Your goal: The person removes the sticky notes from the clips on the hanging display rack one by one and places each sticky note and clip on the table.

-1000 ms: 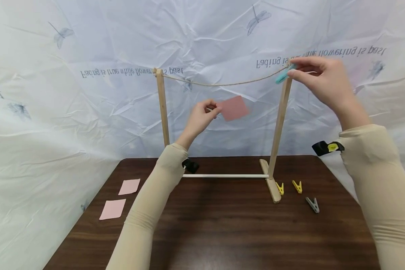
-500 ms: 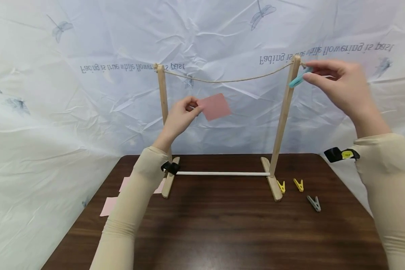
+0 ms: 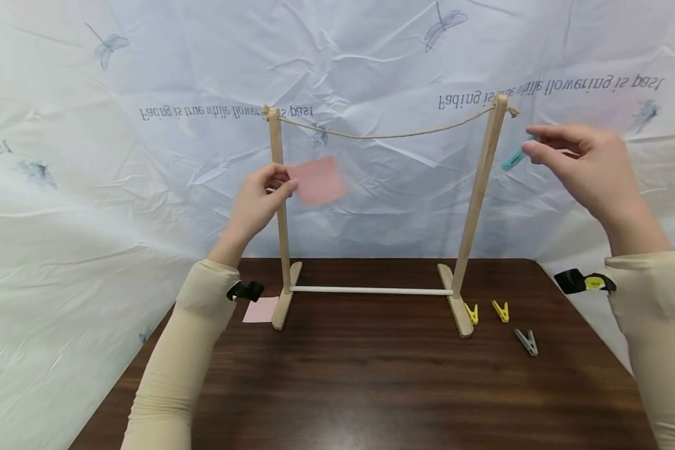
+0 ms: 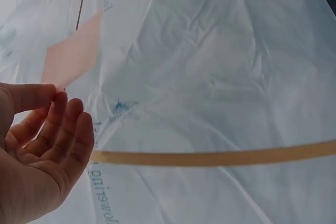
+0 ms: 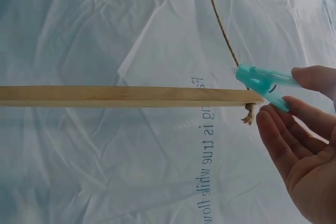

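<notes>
My left hand (image 3: 262,199) pinches a pink paper square (image 3: 318,180) by its left edge, in front of the wooden frame's left post (image 3: 282,231). In the left wrist view, thumb and fingertips grip one corner of the paper (image 4: 73,53). To the right of the right post (image 3: 480,181), my right hand (image 3: 593,164) holds a turquoise clothespin (image 3: 515,157) between thumb and fingers. The right wrist view shows the clothespin (image 5: 262,83) pinched by its two handles. A thin twine (image 3: 382,136) sags between the post tops, apart from both hands.
On the dark wooden table (image 3: 371,375), two yellow clothespins (image 3: 501,311) and a grey clothespin (image 3: 527,342) lie right of the frame. Another pink paper square (image 3: 260,310) lies by the left foot (image 3: 284,310). A white rod (image 3: 371,290) joins the posts low down.
My left hand has moved left with the paper, from mid-frame to the left post. My right hand has moved right and down with the clothespin, away from the right post's top.
</notes>
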A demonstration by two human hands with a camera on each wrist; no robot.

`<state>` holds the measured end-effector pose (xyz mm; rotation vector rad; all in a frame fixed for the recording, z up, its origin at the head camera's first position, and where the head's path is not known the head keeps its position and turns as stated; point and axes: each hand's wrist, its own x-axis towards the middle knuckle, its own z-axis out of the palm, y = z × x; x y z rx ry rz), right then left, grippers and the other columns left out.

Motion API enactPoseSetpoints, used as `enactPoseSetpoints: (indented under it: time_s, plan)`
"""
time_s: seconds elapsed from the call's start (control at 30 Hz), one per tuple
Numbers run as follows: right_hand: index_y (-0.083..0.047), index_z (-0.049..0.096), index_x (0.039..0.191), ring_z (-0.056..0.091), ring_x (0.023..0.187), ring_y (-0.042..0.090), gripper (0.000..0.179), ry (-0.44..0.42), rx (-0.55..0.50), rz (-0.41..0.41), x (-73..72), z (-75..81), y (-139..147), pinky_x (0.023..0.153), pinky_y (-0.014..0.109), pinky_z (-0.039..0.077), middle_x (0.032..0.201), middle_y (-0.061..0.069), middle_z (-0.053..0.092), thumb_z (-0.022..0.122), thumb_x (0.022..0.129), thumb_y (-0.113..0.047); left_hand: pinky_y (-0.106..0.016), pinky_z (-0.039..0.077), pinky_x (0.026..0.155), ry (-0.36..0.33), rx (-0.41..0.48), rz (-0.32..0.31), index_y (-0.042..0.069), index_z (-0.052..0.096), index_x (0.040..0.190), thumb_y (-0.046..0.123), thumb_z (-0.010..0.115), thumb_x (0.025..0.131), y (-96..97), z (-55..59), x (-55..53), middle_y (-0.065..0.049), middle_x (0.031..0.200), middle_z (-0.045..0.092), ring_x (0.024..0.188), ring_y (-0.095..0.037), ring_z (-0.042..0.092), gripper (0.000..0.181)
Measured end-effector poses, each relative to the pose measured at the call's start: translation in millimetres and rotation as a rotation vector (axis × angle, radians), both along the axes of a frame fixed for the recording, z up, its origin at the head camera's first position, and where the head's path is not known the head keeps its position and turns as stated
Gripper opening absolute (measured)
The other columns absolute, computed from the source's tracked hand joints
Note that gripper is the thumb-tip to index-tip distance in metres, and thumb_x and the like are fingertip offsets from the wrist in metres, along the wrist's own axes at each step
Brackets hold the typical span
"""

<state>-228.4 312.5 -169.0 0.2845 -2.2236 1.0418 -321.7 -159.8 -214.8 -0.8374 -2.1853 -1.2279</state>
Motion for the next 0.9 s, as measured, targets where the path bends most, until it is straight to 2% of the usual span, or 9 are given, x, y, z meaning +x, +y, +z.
enactPoseSetpoints:
  time_s: [0.17, 0.33, 0.47, 0.63, 0.73, 0.9]
  plan:
    - [-0.017, 0.070, 0.130, 0.061, 0.083, -0.009, 0.034, -0.006, 0.001, -0.010, 4.4, -11.8, 3, 0.072, 0.005, 0.041, 0.107, -0.022, 0.062, 0.068, 0.098, -0.026, -0.022, 0.049, 0.071, -0.014, -0.003, 0.035, -0.004, 0.068, 0.114, 0.018, 0.065, 0.101, -18.1, -3.8, 9.5, -0.018, 0.105, 0.068, 0.086, -0.024, 0.066, 0.026]
    - [-0.017, 0.070, 0.131, 0.062, 0.080, -0.011, 0.036, -0.044, -0.011, -0.039, 10.5, -27.2, 5, 0.072, 0.007, 0.039, 0.097, -0.029, 0.064, 0.070, 0.097, -0.028, -0.019, 0.050, 0.072, -0.040, -0.018, 0.052, -0.004, 0.070, 0.116, 0.018, 0.065, 0.101, -33.7, -12.9, 16.5, -0.019, 0.104, 0.070, 0.083, -0.011, 0.064, 0.028]
    - [-0.021, 0.068, 0.134, 0.061, 0.079, -0.013, 0.041, -0.115, -0.018, -0.084, 14.6, -42.8, 9, 0.073, 0.012, 0.037, 0.083, -0.035, 0.065, 0.072, 0.095, -0.035, -0.017, 0.049, 0.071, -0.068, -0.016, 0.059, -0.005, 0.070, 0.116, 0.017, 0.066, 0.100, -46.3, -26.7, 20.3, -0.019, 0.101, 0.071, 0.082, -0.007, 0.063, 0.028]
    - [-0.020, 0.067, 0.133, 0.060, 0.079, -0.016, 0.044, -0.170, -0.047, -0.118, 17.3, -65.2, 16, 0.072, 0.013, 0.036, 0.079, -0.036, 0.065, 0.073, 0.093, -0.038, -0.016, 0.048, 0.071, -0.104, 0.004, 0.089, -0.006, 0.070, 0.116, 0.016, 0.068, 0.098, -58.6, -45.9, 24.8, -0.020, 0.097, 0.071, 0.080, -0.004, 0.061, 0.028]
    - [-0.016, 0.068, 0.132, 0.061, 0.076, -0.016, 0.046, -0.190, -0.064, -0.138, 19.6, -78.9, 18, 0.072, 0.013, 0.037, 0.079, -0.037, 0.064, 0.074, 0.093, -0.040, -0.015, 0.051, 0.072, -0.137, 0.036, 0.084, -0.007, 0.069, 0.116, 0.014, 0.068, 0.098, -65.3, -56.7, 28.2, -0.022, 0.098, 0.069, 0.079, -0.003, 0.062, 0.027]
    - [-0.011, 0.067, 0.132, 0.066, 0.071, -0.010, 0.046, -0.214, -0.134, -0.115, 25.1, -100.3, 19, 0.072, 0.008, 0.038, 0.089, -0.038, 0.063, 0.073, 0.094, -0.036, -0.015, 0.052, 0.073, -0.165, 0.072, 0.094, -0.008, 0.069, 0.116, 0.012, 0.066, 0.099, -76.5, -73.5, 35.7, -0.024, 0.101, 0.069, 0.082, -0.001, 0.062, 0.026]
